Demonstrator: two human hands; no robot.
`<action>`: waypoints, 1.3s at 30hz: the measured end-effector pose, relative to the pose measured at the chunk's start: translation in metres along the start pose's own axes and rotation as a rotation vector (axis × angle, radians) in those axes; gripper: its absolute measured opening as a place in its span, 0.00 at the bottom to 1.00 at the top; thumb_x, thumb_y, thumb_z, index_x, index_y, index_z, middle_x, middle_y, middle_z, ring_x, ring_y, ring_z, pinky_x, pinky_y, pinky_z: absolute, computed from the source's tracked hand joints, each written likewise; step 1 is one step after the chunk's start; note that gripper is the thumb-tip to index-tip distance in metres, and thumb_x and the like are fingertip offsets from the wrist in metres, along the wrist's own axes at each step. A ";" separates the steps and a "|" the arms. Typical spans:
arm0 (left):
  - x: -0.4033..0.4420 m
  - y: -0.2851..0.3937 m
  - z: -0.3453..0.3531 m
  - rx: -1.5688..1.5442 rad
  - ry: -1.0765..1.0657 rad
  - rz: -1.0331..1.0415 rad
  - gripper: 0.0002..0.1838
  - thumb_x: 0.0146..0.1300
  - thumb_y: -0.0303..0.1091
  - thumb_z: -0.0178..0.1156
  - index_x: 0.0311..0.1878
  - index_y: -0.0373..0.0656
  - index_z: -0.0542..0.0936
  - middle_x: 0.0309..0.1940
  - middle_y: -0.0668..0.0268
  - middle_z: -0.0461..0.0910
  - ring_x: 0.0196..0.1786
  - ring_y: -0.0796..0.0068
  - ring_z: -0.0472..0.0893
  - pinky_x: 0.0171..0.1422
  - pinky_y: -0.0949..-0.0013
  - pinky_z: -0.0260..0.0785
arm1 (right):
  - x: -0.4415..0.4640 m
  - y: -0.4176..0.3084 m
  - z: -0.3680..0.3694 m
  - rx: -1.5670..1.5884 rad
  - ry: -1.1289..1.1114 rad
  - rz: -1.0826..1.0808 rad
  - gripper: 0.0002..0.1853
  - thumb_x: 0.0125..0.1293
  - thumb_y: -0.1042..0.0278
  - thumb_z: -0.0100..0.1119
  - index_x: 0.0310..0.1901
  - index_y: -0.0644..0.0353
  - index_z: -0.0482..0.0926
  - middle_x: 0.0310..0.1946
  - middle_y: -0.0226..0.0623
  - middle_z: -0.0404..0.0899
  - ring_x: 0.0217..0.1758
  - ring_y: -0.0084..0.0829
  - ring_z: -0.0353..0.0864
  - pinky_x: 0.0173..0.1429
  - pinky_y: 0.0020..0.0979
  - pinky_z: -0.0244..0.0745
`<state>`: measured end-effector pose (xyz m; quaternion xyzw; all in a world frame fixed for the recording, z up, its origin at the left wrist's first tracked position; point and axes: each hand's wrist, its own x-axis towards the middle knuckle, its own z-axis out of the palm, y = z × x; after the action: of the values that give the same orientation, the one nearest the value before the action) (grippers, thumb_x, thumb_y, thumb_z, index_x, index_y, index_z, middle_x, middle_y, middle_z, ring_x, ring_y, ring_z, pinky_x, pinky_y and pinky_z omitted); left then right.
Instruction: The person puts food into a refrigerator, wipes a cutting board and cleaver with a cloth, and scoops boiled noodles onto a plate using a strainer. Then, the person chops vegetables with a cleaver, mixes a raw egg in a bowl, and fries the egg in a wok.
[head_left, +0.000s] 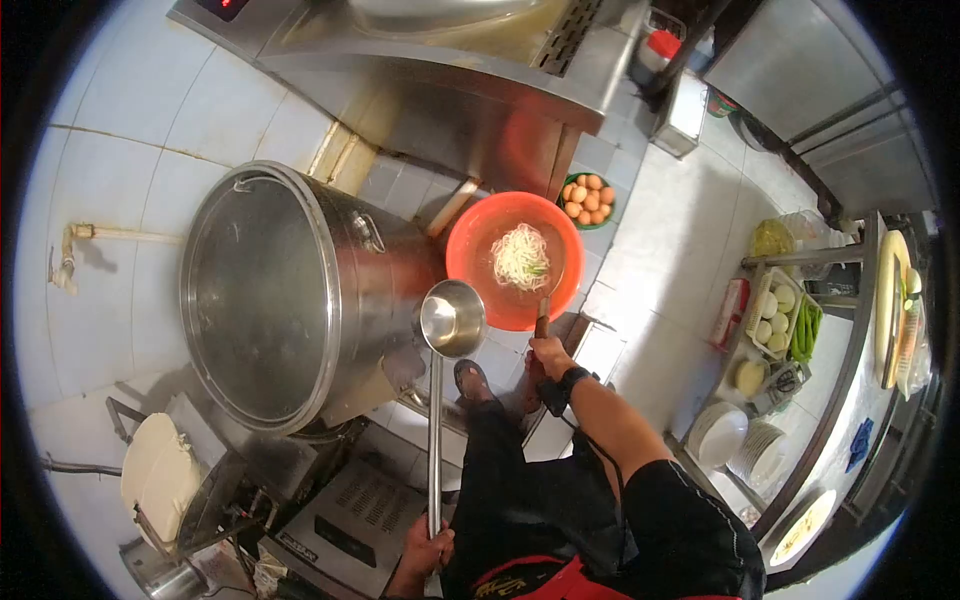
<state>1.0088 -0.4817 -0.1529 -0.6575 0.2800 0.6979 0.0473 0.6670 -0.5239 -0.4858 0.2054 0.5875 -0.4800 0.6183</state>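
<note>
My left hand is closed around the long metal handle of a ladle. The ladle's round bowl, shiny inside, hangs between a big steel pot and an orange basin. With my right hand I grip the wooden handle of a tool that reaches into the basin. At its far end lies a round heap of pale noodles with a little green in it. Whether a strainer basket sits under the noodles I cannot tell. Cloudy brownish liquid surrounds them.
Brown eggs fill a green bowl behind the basin. A steel counter stands at the back. To the right, a shelf holds stacked plates, a basket of pale round items and green peppers. A dough-like slab is at left.
</note>
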 end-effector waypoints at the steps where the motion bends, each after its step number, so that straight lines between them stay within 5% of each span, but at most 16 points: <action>1: 0.000 0.001 0.002 0.002 0.001 0.004 0.09 0.64 0.22 0.57 0.43 0.41 0.68 0.17 0.69 0.67 0.14 0.79 0.68 0.18 0.71 0.60 | -0.004 -0.002 -0.002 -0.044 0.001 -0.018 0.08 0.67 0.72 0.56 0.36 0.63 0.67 0.21 0.38 0.72 0.19 0.37 0.75 0.22 0.41 0.73; 16: 0.003 -0.027 0.004 0.003 0.040 0.021 0.10 0.67 0.26 0.57 0.46 0.40 0.67 0.19 0.68 0.68 0.16 0.79 0.68 0.20 0.72 0.61 | -0.166 0.007 -0.080 -0.022 -0.467 -0.008 0.08 0.73 0.68 0.53 0.43 0.56 0.63 0.22 0.30 0.67 0.18 0.26 0.67 0.23 0.33 0.69; 27: -0.009 -0.028 0.008 -0.332 -0.177 0.034 0.05 0.69 0.29 0.55 0.38 0.43 0.69 0.18 0.71 0.65 0.15 0.79 0.66 0.20 0.71 0.59 | -0.322 -0.011 -0.064 -0.075 -0.451 -0.011 0.10 0.72 0.71 0.53 0.48 0.58 0.64 0.29 0.34 0.70 0.20 0.26 0.69 0.25 0.33 0.72; 33: -0.024 0.006 0.010 -0.303 -0.188 0.043 0.08 0.69 0.30 0.54 0.35 0.46 0.66 0.19 0.73 0.64 0.16 0.82 0.65 0.22 0.71 0.59 | -0.344 -0.038 -0.022 0.011 -0.500 0.018 0.08 0.73 0.67 0.52 0.40 0.59 0.64 0.27 0.31 0.69 0.20 0.24 0.68 0.26 0.30 0.71; 36: -0.012 -0.002 -0.006 -0.343 -0.353 0.068 0.05 0.71 0.29 0.53 0.43 0.44 0.66 0.21 0.75 0.64 0.17 0.84 0.65 0.23 0.73 0.58 | -0.382 -0.023 -0.027 -0.151 -0.511 -0.027 0.07 0.73 0.68 0.52 0.43 0.57 0.64 0.28 0.31 0.68 0.21 0.22 0.67 0.26 0.29 0.71; 39: -0.031 0.012 -0.004 -0.345 -0.361 0.107 0.05 0.69 0.30 0.55 0.41 0.45 0.68 0.19 0.74 0.63 0.15 0.82 0.65 0.22 0.72 0.58 | -0.418 -0.021 -0.019 -0.055 -0.581 -0.012 0.06 0.74 0.68 0.51 0.45 0.56 0.64 0.29 0.31 0.68 0.22 0.23 0.68 0.26 0.30 0.71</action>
<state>1.0111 -0.4837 -0.1195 -0.5047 0.1781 0.8431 -0.0534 0.7029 -0.3707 -0.0975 0.0389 0.3997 -0.5064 0.7631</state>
